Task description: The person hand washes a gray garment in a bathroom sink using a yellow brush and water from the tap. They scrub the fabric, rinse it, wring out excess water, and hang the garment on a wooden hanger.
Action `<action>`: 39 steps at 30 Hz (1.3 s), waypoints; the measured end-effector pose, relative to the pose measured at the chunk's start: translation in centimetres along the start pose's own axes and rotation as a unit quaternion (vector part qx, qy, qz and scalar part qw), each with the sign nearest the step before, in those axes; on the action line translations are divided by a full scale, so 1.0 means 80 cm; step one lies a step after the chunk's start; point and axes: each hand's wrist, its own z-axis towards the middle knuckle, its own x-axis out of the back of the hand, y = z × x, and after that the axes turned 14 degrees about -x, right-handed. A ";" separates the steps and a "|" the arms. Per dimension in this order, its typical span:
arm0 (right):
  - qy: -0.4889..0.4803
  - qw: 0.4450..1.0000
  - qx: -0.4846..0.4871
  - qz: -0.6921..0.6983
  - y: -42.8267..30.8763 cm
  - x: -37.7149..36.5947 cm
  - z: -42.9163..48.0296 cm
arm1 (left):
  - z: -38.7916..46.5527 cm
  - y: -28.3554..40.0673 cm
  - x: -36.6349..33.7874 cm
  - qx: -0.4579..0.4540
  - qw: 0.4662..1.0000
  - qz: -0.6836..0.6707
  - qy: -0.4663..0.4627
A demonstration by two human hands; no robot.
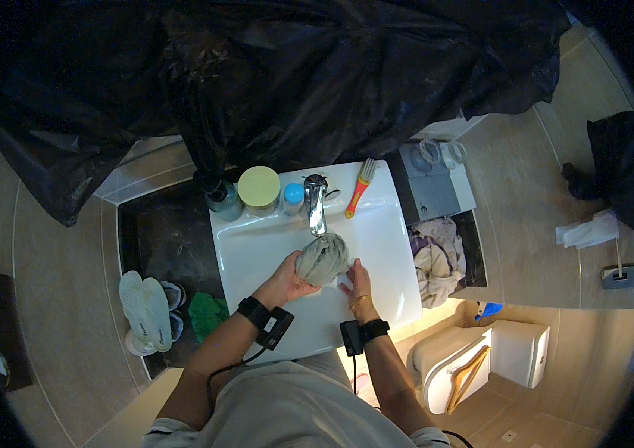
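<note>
My left hand holds a bunched, greyish-white wet cloth over the basin of a white ceramic sink, just below the chrome faucet. Close by on the right, my right hand has its fingers apart and bent beside the cloth; it holds nothing that I can see. A brush with a red and yellow handle lies on the sink's back right ledge. On the ledge left of the faucet stand a blue-capped bottle, a jar with a pale yellow lid and a dark pump bottle.
Pale slippers and a green cloth lie on the dark counter at left. Right of the sink are a grey box and a heap of crumpled cloth. A toilet stands lower right. Black plastic sheeting hangs beyond the sink.
</note>
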 end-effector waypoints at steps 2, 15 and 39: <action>-0.092 0.991 -0.056 0.074 0.016 -0.001 -0.004 | -0.009 -0.004 0.000 0.014 0.999 -0.030 0.003; -0.407 0.906 -0.005 0.114 -0.042 -0.020 -0.072 | -0.073 -0.014 -0.003 0.073 0.989 -0.112 -0.062; 0.037 0.941 0.227 -0.249 0.038 0.019 0.031 | -0.031 -0.028 0.032 -0.101 0.692 0.711 -0.077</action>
